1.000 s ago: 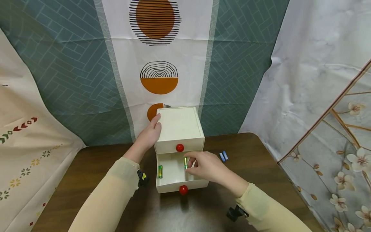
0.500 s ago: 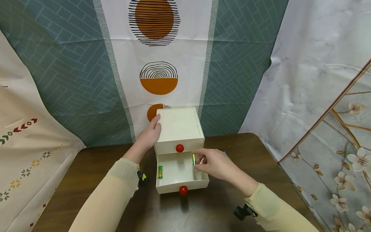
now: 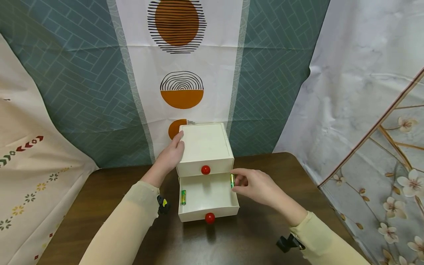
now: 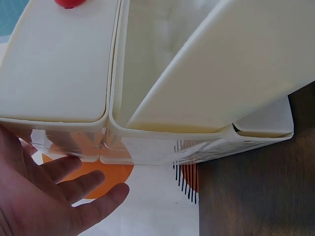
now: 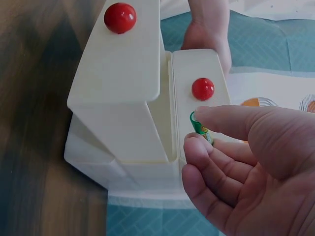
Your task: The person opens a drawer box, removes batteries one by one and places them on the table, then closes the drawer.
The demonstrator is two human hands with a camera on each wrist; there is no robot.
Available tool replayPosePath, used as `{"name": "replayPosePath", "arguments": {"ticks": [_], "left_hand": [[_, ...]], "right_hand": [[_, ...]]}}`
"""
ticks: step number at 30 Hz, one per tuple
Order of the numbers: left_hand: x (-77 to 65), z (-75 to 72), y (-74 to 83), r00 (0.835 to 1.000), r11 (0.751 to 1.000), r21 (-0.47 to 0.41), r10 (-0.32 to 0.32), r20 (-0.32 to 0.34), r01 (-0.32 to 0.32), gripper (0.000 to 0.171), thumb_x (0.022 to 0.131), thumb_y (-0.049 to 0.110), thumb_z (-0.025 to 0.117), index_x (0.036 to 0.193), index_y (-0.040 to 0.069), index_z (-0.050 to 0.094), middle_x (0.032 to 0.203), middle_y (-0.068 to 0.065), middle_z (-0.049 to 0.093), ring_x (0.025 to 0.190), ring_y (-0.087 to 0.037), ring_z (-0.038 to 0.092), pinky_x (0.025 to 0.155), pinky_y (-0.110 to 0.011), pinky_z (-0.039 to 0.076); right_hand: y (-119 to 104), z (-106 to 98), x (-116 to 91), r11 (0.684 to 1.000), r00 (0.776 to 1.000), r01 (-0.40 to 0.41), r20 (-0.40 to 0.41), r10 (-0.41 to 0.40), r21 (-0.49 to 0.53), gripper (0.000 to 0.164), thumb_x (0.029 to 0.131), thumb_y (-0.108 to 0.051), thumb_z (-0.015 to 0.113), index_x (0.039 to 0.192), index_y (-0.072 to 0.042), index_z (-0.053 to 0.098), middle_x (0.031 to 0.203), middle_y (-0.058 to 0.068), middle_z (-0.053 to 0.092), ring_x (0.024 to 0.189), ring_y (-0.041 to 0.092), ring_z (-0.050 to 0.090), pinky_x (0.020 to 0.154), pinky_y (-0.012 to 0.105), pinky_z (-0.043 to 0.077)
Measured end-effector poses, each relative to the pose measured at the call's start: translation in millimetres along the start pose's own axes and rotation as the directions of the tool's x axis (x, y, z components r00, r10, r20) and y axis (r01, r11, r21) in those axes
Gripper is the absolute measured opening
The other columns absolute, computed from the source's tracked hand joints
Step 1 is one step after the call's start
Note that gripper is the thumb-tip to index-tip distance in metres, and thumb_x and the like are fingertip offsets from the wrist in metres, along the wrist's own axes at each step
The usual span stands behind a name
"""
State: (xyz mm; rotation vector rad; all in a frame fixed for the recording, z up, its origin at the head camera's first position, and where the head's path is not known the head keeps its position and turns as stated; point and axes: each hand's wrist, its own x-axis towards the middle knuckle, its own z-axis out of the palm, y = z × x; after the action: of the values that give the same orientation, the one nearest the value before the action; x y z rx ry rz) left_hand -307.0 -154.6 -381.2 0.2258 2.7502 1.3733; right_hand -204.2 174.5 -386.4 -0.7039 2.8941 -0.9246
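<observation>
Green battery (image 5: 199, 124) between right fingers (image 5: 203, 184), beside an open white drawer (image 5: 115, 71) with red knob (image 5: 120, 18).

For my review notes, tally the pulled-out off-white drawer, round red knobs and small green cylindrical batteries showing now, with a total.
Pulled-out off-white drawer: 1
Round red knobs: 2, an upper knob and a lower knob
Small green cylindrical batteries: 2, a loose battery in that drawer and a held battery pinched by the right hand
Total: 5

Pinched green battery (image 5: 201, 126) partly hidden by the right grip (image 5: 266, 167)
</observation>
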Motion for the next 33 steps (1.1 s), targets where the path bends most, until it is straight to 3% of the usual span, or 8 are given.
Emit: {"name": "replayPosePath", "arguments": {"ticks": [17,33], "left_hand": [[-0.1,1.2,1.7,1.0,1.0,0.005,-0.005,-0.003,0.005,0.065,0.12,0.045,0.023,0.18,0.028,0.007,0.186,-0.003,0.008,0.169,-0.033,0.012,0.134,-0.06,0.011],[0.4,0.6,2.3,1.0,1.0,-0.005,-0.016,-0.002,0.016,0.065,0.119,0.046,0.022,0.18,0.029,0.007,0.186,-0.002,0.008,0.169,-0.033,0.011,0.134,-0.061,0.011]], "right_hand": [[31,-15,-11,0.997,0.998,-0.027,-0.05,0.024,-0.067,0.046,0.096,-0.02,0.084,0.139,-0.01,0.074,0.093,-0.019,0.069,0.081,0.006,0.064,0.078,0.037,0.051],[61,-22,-20,0.99,0.995,-0.099,-0.043,0.095,-0.096,0.05,0.096,-0.023,0.086,0.141,-0.006,0.072,0.097,-0.013,0.071,0.085,0.008,0.065,0.079,0.039,0.052]]}}
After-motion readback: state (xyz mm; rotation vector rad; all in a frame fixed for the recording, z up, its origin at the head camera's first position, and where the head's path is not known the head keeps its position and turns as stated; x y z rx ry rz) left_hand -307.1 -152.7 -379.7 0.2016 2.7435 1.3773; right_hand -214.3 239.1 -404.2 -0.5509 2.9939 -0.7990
